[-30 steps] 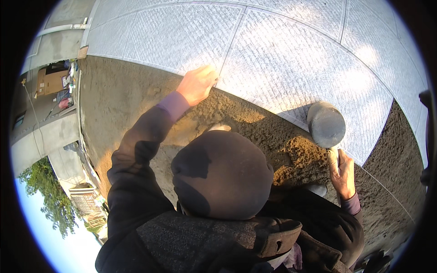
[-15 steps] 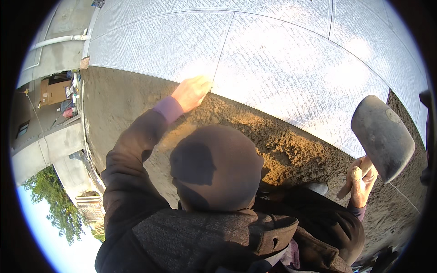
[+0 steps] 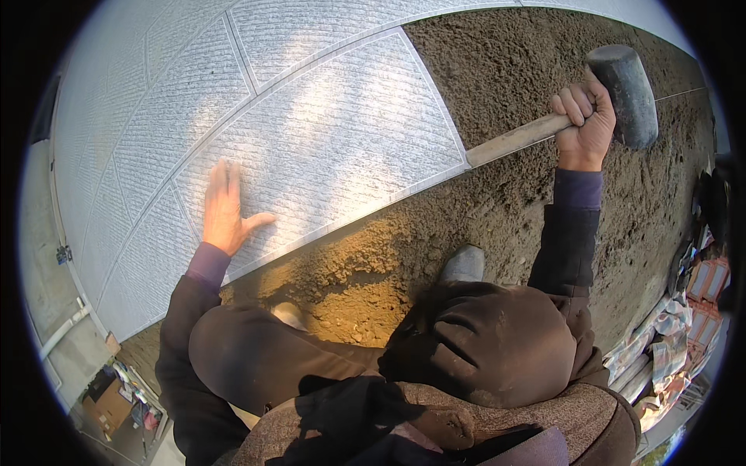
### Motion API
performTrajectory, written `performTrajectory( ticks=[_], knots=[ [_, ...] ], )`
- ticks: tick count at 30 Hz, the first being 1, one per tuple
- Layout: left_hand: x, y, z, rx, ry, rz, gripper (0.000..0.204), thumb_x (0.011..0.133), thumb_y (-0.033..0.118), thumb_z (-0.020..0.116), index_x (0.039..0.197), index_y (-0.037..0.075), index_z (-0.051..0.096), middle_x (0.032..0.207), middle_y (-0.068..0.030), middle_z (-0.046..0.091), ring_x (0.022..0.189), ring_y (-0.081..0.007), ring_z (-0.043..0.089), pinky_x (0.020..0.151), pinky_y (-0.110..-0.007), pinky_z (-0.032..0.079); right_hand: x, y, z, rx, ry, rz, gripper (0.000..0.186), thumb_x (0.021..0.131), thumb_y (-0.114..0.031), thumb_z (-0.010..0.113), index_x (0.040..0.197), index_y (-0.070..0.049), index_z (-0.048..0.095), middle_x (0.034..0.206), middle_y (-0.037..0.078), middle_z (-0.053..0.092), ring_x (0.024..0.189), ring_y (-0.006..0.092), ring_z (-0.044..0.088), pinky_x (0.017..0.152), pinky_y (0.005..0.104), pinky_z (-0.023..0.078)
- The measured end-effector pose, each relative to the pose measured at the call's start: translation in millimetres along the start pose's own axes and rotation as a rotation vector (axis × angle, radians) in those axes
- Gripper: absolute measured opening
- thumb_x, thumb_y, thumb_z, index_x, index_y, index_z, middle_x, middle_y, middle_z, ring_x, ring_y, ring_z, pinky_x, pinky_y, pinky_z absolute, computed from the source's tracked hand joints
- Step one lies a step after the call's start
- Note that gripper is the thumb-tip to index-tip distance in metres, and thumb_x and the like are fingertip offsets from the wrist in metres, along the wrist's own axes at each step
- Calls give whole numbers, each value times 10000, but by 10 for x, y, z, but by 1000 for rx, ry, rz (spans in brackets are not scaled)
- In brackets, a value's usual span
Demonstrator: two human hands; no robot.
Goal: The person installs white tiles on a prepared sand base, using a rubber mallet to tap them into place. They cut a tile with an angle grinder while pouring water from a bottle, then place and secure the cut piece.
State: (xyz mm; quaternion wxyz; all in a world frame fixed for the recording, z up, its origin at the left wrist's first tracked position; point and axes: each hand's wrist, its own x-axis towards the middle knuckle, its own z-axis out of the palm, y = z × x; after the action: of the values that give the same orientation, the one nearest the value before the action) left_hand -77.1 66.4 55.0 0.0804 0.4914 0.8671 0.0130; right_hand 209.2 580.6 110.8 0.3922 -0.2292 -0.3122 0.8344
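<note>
Mallet (image 3: pixel 628 89), likely head-heavy, should steer best near its head (image 3: pixel 636 113), where your right grip (image 3: pixel 584 124) clenches the stiff-looking handle (image 3: pixel 519 140), your left grip (image 3: pixel 226 214) spread over the slab (image 3: pixel 350 140).

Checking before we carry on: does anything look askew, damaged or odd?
No damage stands out. Only the mallet looks slightly odd: the right hand grips its handle close to the head, rather than at the far end, which lies by the right corner of the grey slab; I can't tell whether they touch.
</note>
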Motion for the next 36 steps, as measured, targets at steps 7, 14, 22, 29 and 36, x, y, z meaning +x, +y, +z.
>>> performTrajectory(
  ticks=[7, 14, 22, 29, 36],
  knots=[
    [347, 209, 7, 154, -197, -23, 1241, 764, 699, 789, 1602, -55, 270, 1617, -413, 242, 1504, -571, 263, 1220, -605, 297, 275, 82, -784, 146, 202, -96, 434, 999, -160, 668, 691, -200, 365, 573, -81, 268, 476, 93, 275, 599, 327, 341],
    [334, 172, 43, 178, -211, -11, 1269, 767, 740, 753, 1617, -56, 249, 1632, -406, 232, 1504, -570, 272, 1214, -586, 315, 408, 484, -736, 84, 273, -73, 443, 1002, -156, 660, 678, -206, 363, 566, -79, 239, 478, 103, 258, 591, 342, 349],
    [310, 128, 14, 101, -240, -131, 1277, 758, 715, 785, 1625, -45, 234, 1628, -421, 215, 1505, -572, 271, 1210, -581, 331, 424, 336, -585, 147, 251, -66, 417, 1012, -164, 642, 702, -215, 369, 553, -80, 242, 463, 95, 253, 583, 314, 346],
    [307, 141, 4, 130, -261, -158, 1282, 754, 704, 810, 1620, -43, 229, 1609, -440, 209, 1490, -590, 265, 1214, -603, 316, 267, 346, -34, -87, 71, -87, 220, 1041, -138, 627, 834, -132, 551, 613, -77, 297, 509, 72, 282, 578, 291, 330],
    [-91, 16, 76, 46, -140, -152, 1345, 708, 725, 819, 1565, -140, 246, 1607, -410, 239, 1516, -549, 254, 1259, -567, 257, -700, 777, 993, -757, -399, 188, 138, 1048, -150, 670, 1056, -16, 638, 688, -60, 435, 544, 38, 404, 452, 239, 317]
  ],
)
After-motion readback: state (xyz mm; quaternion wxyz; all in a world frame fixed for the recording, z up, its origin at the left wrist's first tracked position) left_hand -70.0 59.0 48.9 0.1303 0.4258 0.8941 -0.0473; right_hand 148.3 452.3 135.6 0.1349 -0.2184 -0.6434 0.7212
